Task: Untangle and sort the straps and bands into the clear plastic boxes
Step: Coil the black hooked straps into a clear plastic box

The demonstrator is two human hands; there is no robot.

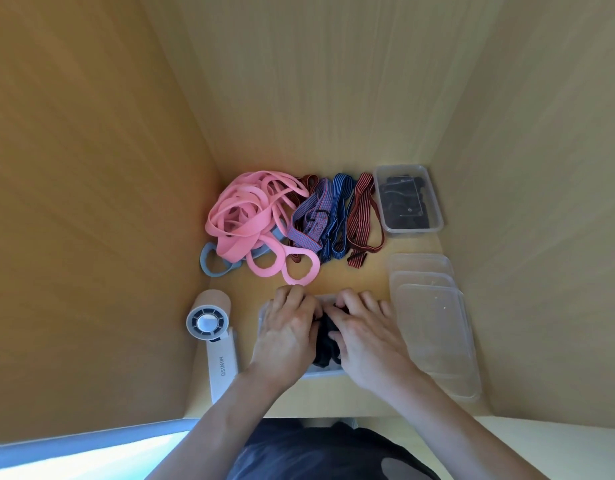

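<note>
Fan [209,323] left, stacked boxes [437,341] right.
</note>
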